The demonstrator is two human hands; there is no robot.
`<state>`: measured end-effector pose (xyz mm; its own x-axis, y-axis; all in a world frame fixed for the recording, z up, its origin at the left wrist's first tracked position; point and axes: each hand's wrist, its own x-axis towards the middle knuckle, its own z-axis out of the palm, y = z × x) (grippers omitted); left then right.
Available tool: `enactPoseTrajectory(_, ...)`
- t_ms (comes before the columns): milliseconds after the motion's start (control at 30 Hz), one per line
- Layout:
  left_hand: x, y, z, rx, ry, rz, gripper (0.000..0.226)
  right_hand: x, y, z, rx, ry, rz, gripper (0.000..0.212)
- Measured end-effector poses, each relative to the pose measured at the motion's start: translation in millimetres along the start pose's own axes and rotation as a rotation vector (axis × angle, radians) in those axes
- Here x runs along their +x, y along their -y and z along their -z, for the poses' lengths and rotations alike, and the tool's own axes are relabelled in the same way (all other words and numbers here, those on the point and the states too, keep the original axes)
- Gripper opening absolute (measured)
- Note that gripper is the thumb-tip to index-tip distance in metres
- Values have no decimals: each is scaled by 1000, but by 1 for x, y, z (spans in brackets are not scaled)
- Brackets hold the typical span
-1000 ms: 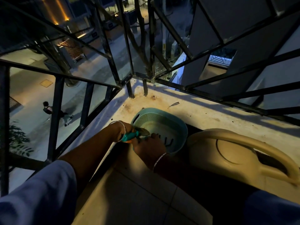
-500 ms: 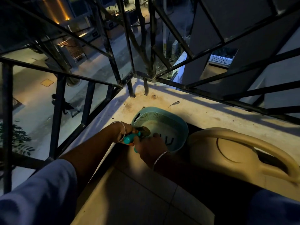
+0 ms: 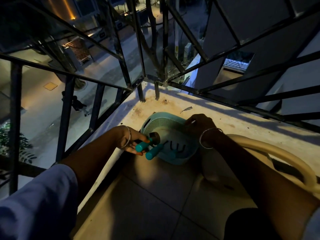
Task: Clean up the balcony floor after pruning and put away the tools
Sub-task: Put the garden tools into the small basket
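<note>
**A:** Head view, dim light. Left hand?

**B:** Left hand (image 3: 130, 142) is at the near-left rim of the basket (image 3: 178, 159). Its fingers are curled round one teal handle of the pruner (image 3: 149, 147). The second handle juts free, splayed from the first. A thin bangle is on the wrist.

**A:** Where does the pruner sit?

**B:** Its dark head is over the basket's rim, pointing inward. The handles hang outside, above the floor (image 3: 155, 196). Can't tell whether it touches the rim.

**A:** Right hand?

**B:** Right hand (image 3: 199, 125) is on the far-right rim, fingers curled over the edge and gripping it. It wears a bangle too.

**A:** The basket itself?

**B:** Teal, with perforated walls, standing upright against the inner edge of the ledge (image 3: 225, 118). Dark prongs (image 3: 174, 146) lie inside; the tool they belong to is unclear.

**A:** Surroundings?

**B:** A cream can (image 3: 270, 151) is just right of the basket, under the right forearm. A black railing (image 3: 66, 118) runs round the ledge, with the street well below.
</note>
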<state>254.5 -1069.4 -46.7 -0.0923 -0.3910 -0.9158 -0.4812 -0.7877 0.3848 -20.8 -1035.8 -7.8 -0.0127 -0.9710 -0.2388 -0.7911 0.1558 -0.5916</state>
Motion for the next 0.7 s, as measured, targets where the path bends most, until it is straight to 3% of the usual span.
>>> enactPoseTrajectory(100, -3, 3, 4, -68, 17, -12, 30, -1, -16, 2, -45, 14, -61, 18)
enactPoseTrajectory(233, -3, 5, 9, -137, -18, -73, 17, 2, -15, 2, -70, 15, 7, 17)
enactPoseTrajectory(400, -2, 6, 12, -138, -44, -89, 29, 8, -15, 0, -71, -2, 35, 16)
enactPoseTrajectory(567, -5, 5, 3, -138, -28, -104, 13, 12, -24, -2, -17, -108, 8, 10)
enactPoseTrajectory(700, -3, 5, 7, -134, -20, -109, 17, 14, -26, -1, 9, -133, -14, 11)
